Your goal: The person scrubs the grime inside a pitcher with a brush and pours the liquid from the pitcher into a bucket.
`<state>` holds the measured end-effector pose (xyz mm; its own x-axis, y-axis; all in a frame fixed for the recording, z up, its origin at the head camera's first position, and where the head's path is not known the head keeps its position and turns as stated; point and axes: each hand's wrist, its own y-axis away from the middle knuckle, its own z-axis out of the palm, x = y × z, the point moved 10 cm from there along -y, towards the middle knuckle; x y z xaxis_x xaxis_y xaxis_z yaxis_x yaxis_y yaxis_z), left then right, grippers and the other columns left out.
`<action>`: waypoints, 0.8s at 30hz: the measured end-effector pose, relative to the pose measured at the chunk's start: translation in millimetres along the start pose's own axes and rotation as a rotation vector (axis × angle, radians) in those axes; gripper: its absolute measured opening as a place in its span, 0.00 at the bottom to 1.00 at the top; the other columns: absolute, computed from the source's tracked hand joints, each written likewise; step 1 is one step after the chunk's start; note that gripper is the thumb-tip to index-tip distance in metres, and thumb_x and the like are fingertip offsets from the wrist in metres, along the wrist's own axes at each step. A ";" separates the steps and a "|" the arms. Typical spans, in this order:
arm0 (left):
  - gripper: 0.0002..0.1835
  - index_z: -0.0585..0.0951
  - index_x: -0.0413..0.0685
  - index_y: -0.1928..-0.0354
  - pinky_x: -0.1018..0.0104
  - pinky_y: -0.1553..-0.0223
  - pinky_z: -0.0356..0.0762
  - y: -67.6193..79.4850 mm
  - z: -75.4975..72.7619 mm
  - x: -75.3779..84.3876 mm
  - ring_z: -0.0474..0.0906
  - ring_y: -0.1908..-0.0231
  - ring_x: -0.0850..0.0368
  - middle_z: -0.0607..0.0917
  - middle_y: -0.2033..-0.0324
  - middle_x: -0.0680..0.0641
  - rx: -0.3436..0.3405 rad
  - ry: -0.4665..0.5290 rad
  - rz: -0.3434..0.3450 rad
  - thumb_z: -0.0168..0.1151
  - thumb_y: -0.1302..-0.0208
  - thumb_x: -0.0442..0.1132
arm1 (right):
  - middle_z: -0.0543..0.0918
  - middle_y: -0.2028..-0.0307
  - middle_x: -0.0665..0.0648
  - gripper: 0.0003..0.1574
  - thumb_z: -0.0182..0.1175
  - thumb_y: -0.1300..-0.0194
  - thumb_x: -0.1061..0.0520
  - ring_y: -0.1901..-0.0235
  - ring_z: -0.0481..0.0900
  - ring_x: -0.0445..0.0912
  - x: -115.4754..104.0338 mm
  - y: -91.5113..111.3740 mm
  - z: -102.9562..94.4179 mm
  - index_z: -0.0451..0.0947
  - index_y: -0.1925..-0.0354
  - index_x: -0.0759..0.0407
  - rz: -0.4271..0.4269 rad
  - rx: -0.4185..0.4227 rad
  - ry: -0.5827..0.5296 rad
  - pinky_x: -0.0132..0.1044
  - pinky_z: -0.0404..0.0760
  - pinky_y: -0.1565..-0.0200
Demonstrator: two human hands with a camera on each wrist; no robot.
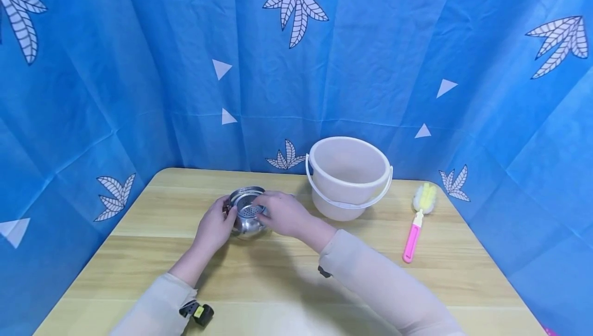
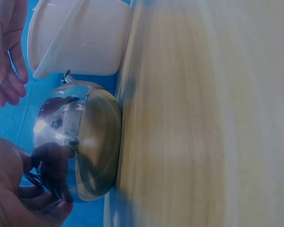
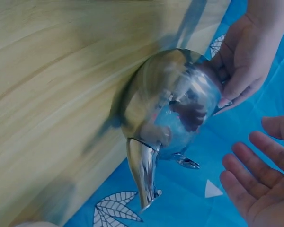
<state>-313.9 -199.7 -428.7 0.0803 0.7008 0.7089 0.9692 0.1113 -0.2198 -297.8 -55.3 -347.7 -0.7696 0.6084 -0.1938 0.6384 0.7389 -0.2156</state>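
Observation:
A shiny stainless steel teapot (image 1: 249, 227) stands lidless at the table's middle left, a perforated strainer (image 1: 250, 211) showing inside its round mouth. My left hand (image 1: 216, 225) grips the pot's left side, thumb up at the rim and fingers around a small side handle (image 2: 33, 178). Over the right part of the mouth is my right hand (image 1: 282, 213), its thumb and forefinger tips close to the strainer. Its other fingers (image 3: 251, 172) are loosely extended beside the pot. In the right wrist view the spout (image 3: 144, 170) points away from the left hand.
Behind and right of the teapot stands a white bucket (image 1: 340, 207) with its handle down against the front. A bottle brush (image 1: 412, 241) with pink grip and yellow-white sponge head lies at the table's right. A blue patterned curtain (image 1: 287, 89) encloses the wooden table (image 1: 259, 295).

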 end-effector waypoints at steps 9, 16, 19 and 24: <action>0.28 0.65 0.29 0.31 0.39 0.37 0.70 -0.4 0.2 -0.1 0.74 0.40 0.32 0.75 0.39 0.28 0.001 0.009 0.009 0.51 0.24 0.42 | 0.84 0.45 0.52 0.19 0.64 0.31 0.53 0.43 0.80 0.46 -2.0 -5.6 5.3 0.82 0.44 0.55 0.006 -0.006 -0.005 0.37 0.76 0.39; 0.28 0.65 0.29 0.31 0.40 0.38 0.71 -0.9 -0.3 -0.8 0.74 0.40 0.32 0.75 0.39 0.27 -0.003 0.002 0.009 0.51 0.24 0.42 | 0.84 0.45 0.52 0.20 0.64 0.31 0.52 0.43 0.80 0.46 -3.8 -10.3 13.5 0.82 0.43 0.55 0.004 -0.020 0.007 0.36 0.76 0.39; 0.28 0.64 0.29 0.30 0.39 0.38 0.71 -0.9 0.3 -0.8 0.74 0.40 0.32 0.74 0.38 0.27 -0.012 -0.002 0.003 0.50 0.23 0.42 | 0.84 0.46 0.53 0.19 0.64 0.31 0.52 0.44 0.81 0.46 -3.8 -13.0 18.1 0.82 0.44 0.56 0.004 -0.026 0.012 0.36 0.77 0.39; 0.28 0.64 0.30 0.30 0.39 0.38 0.71 -1.2 0.9 -1.3 0.74 0.40 0.32 0.74 0.38 0.27 -0.015 0.001 -0.003 0.50 0.23 0.42 | 0.85 0.47 0.53 0.19 0.64 0.31 0.53 0.45 0.81 0.46 -2.4 -16.4 24.4 0.83 0.45 0.56 0.007 -0.032 0.019 0.35 0.77 0.40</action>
<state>-315.3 -200.1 -430.0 0.0779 0.7000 0.7099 0.9727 0.1027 -0.2080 -306.1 -76.0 -367.0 -0.7657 0.6184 -0.1769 0.6429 0.7435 -0.1839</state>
